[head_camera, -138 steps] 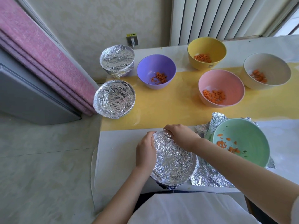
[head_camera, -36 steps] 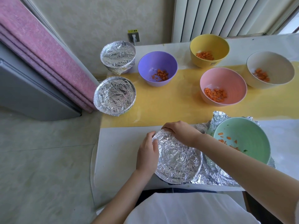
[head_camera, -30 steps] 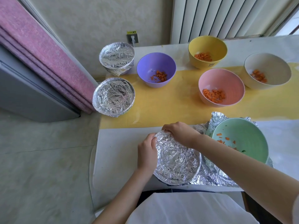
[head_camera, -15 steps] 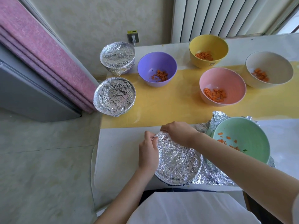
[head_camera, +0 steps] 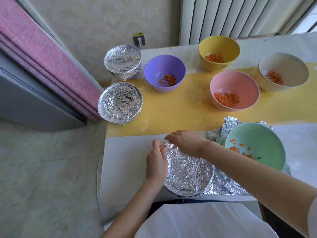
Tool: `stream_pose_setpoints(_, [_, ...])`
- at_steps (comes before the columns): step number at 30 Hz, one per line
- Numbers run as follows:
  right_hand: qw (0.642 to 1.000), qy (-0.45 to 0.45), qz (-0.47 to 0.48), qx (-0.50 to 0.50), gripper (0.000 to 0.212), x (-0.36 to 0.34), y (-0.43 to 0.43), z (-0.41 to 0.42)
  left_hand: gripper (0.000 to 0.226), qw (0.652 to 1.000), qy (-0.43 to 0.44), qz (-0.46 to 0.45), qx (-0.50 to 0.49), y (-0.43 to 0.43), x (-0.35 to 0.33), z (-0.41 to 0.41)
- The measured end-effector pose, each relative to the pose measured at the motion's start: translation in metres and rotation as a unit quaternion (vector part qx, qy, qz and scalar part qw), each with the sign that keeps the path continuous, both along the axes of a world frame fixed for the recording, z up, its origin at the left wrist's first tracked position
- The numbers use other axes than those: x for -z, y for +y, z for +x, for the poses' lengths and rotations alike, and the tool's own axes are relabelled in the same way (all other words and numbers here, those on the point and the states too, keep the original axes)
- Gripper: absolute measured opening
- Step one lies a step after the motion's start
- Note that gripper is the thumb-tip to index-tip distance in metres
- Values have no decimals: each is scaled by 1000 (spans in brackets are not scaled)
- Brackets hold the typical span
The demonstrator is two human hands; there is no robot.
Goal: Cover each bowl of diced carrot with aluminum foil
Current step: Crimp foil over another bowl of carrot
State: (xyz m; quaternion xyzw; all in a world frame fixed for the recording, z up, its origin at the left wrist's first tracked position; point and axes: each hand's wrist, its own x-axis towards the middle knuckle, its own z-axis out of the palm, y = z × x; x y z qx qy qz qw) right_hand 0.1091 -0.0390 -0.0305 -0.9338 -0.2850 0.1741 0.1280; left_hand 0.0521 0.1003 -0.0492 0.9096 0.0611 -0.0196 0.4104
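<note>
Up from the side of the bowl (head_camera: pixel 188 174), the left hand (head_camera: pixel 157 162) shifts to its far-left rim, meeting the right hand (head_camera: pixel 187 143); both pinch one foil flap (head_camera: pixel 165 145) (hands almost touching). The bowl sits at the near edge of the worktop (head_camera: pixel 127 160).

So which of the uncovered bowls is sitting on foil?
The green bowl, near right; the purple bowl, yellow bowl, pink bowl and cream bowl have none beneath.

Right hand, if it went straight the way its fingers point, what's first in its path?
Likely the left hand, pinching the foil edge just ahead of the right hand; depth is unclear.
</note>
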Motion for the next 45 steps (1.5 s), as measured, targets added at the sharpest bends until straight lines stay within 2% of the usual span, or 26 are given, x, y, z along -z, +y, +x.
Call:
stream_pose_setpoints(8, [999,23,-4,26,34,0,0,2,7,1000,-6,11,7,-1,-2,-2])
stream_pose_setpoints(10, [998,42,29,35,28,3,-3,2,7,1000,-2,12,5,-1,-3,-3])
stream_pose_setpoints(14, [987,78,91,103,34,-1,-15,1,3,1000,9,6,-23,0,-7,-11])
stream_pose_setpoints(20, [971,80,151,168,29,0,-25,1,29,996,8,67,-51,6,-15,-23])
stream_pose_setpoints(26, [981,70,95,154,30,-3,-17,3,29,1000,-3,21,-2,4,-9,-2])
stream_pose_setpoints(32, [988,62,14,142,22,-3,-13,12,23,1000,1,21,-21,1,-5,8])
stream_pose_setpoints(35, [992,51,-34,115,26,-9,-9,12,23,999,1,27,-27,-1,-5,7])
stream_pose_setpoints(40, [997,35,7,75,31,-1,0,6,23,999,3,39,-28,-2,-4,7])
stream_pose_setpoints(45, [996,39,-6,80,43,-3,2,8,24,999,-10,48,-12,-3,-4,6])
